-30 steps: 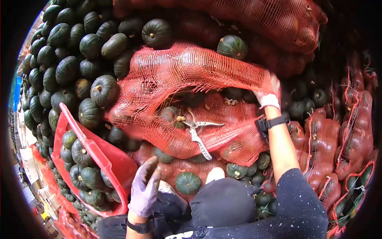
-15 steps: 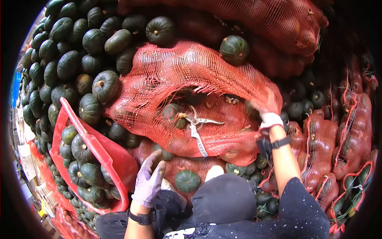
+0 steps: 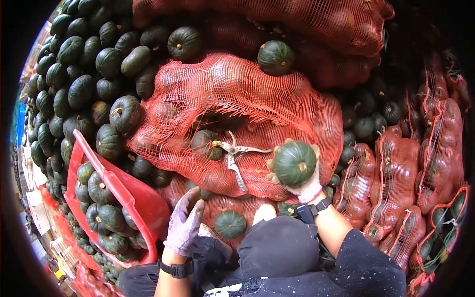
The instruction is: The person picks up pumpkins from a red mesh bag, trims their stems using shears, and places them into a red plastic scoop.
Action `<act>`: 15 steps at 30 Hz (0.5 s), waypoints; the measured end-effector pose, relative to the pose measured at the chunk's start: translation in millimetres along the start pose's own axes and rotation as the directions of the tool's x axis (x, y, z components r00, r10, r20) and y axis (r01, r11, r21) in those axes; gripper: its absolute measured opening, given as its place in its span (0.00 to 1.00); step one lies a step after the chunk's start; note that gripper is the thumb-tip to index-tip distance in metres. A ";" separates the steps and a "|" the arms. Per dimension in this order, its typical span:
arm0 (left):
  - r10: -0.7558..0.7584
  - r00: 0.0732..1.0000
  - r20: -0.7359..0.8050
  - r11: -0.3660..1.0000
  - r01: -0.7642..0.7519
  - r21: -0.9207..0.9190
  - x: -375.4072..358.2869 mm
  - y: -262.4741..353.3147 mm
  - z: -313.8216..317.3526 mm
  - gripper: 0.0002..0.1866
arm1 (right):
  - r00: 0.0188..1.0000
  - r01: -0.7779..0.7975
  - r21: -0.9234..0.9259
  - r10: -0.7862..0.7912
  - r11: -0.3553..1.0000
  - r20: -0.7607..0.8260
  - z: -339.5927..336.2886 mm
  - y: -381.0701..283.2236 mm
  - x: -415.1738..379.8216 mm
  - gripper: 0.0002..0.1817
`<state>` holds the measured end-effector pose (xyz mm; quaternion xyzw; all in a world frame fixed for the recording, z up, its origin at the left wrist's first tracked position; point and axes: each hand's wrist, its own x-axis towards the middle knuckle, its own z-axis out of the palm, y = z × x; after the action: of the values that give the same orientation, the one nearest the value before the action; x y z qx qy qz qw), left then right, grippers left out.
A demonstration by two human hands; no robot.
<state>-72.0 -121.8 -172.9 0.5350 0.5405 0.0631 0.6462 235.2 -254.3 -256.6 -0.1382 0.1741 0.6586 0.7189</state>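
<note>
A round dark green squash [image 3: 295, 163] rests in my right hand [image 3: 306, 190], whose gloved fingers wrap round it from below. My left hand [image 3: 184, 223], in a purple-grey glove, hovers above my knee with fingers apart and nothing in it. Before me lies a red mesh sack [image 3: 237, 79] with a torn hole in its upper side; squashes bulge through the net. Pruning shears [image 3: 234, 154] with pale handles lie at the hole, beside a squash [image 3: 205, 143] with a tan stem. Another squash [image 3: 230, 224] sits on mesh between my hands.
To the left, a red plastic basket [image 3: 129, 190] leans tilted, holding several squashes. A big heap of loose squashes [image 3: 81, 91] rises behind it. Filled mesh sacks [image 3: 396, 168] stand at the right, and another filled sack [image 3: 341, 24] lies at the far side.
My right hand has come out of the sack's right side and moved nearer to me, now holding a squash. My left hand stays almost still. The view has shifted slightly.
</note>
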 end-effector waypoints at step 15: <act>0.020 0.999 0.037 1.000 -0.020 -0.023 1.8 -8.3 18.2 0.27 | 0.964 0.185 -0.720 -0.017 -0.669 0.264 63.4 -77.3 10.4 0.16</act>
<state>-61.5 -135.4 -183.2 0.5343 0.5223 0.0655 0.6614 317.2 -225.1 -206.4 -0.6975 -0.5763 0.3402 0.2561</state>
